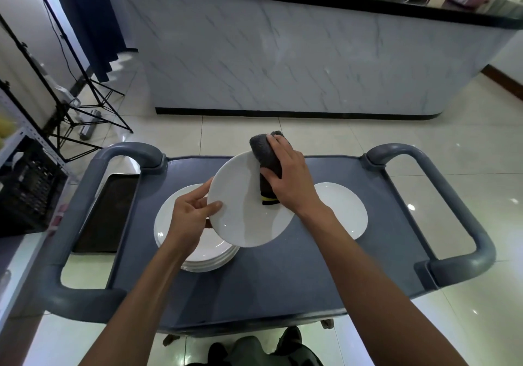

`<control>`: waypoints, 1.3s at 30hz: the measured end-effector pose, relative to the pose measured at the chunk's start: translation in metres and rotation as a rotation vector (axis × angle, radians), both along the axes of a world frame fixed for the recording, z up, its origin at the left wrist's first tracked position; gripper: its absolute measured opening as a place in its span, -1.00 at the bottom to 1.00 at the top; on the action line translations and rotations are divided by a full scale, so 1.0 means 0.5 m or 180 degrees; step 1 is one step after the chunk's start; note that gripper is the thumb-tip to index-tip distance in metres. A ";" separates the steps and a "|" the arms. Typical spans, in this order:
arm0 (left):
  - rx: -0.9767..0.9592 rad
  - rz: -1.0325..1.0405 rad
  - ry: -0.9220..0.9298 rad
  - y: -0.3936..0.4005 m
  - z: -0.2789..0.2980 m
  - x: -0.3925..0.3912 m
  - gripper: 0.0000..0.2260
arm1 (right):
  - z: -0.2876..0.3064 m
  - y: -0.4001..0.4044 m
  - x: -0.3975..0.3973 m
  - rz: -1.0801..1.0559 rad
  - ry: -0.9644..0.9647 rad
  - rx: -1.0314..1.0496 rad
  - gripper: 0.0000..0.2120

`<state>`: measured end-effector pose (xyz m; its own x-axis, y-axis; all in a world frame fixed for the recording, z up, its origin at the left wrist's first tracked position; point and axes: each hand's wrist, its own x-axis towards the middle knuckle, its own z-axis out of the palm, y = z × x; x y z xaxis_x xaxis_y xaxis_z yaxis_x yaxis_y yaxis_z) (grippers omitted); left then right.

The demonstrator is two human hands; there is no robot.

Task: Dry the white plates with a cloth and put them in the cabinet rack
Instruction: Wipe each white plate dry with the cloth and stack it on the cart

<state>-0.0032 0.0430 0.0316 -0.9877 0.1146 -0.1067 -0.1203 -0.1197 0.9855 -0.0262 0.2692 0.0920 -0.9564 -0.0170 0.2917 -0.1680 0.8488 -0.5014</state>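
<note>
No legible text, labels, brands, numbers or signs anywhere in view.

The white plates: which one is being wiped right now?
The tilted plate held up by the left hand, with the right hand pressing the dark cloth on it. The stack and the single plate lie flat on the cart.

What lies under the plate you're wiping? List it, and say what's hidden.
Under the held plate sits a stack of white plates on the grey cart; to its right, a single plate. The stack's far edge and count are hidden.
</note>
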 end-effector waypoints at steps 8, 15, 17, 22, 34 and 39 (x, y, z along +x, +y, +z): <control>0.0090 0.0038 0.0192 -0.001 0.005 0.002 -0.52 | 0.011 -0.005 0.010 -0.0023 0.0336 -0.0349 -0.44; -0.0103 0.0055 0.0503 -0.005 0.013 -0.005 -0.50 | 0.001 -0.009 0.033 -0.0151 0.0481 -0.0667 -0.48; -0.0191 0.0036 0.0618 -0.003 0.016 -0.006 -0.51 | 0.005 -0.001 0.035 -0.0077 0.0480 -0.0702 -0.48; -0.0276 -0.0006 0.0812 0.002 0.030 -0.006 -0.48 | 0.017 0.022 0.037 0.0036 0.0382 -0.0767 -0.45; -0.0476 0.0160 0.0754 0.044 0.022 -0.018 -0.62 | -0.004 0.039 0.053 -0.0153 0.1007 -0.0626 -0.58; -0.0358 0.0313 0.0387 0.076 0.020 -0.020 -0.68 | -0.017 0.070 0.048 -0.0100 0.1361 -0.0478 -0.56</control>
